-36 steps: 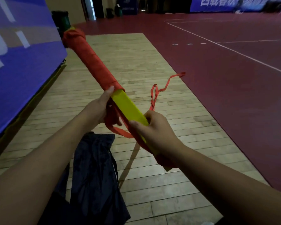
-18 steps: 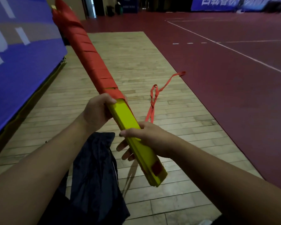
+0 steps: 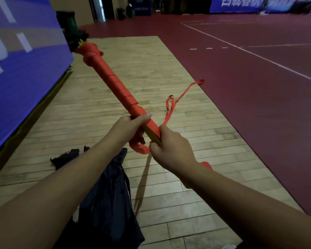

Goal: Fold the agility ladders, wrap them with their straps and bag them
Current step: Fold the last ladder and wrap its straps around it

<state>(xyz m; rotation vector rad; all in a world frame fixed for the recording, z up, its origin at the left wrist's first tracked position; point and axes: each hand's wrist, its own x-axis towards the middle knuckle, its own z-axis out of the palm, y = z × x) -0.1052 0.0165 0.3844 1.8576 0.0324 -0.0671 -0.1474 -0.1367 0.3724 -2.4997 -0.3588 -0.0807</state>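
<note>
The folded ladder (image 3: 113,83) is up in the air, held in both hands at the middle of the scene. It slants from the hands away to the far left, where its knotted tip sits in front of a dark bin (image 3: 70,24). Most of its length is wound in red strap (image 3: 171,108); a strip of yellow rung shows between the two fists.

The left hand (image 3: 127,128) grips the ladder from the left, fingers curled under and the thumb laid flat across the top. Just nearer, the right hand (image 3: 171,150) is closed around the ladder's near part, fingers tucked under it. The strap comes out at the top of this fist. A slack loop of strap hangs below, between the hands.

From the right fist the loose strap trails away to the right. It crosses the wood floor (image 3: 151,69) and ends at the edge of the red floor (image 3: 250,105).

A dark bag (image 3: 108,194) lies crumpled on the wood below the forearms. A small black thing (image 3: 65,157) lies to its left. A blue banner (image 3: 16,78) stands along the left side.
</note>
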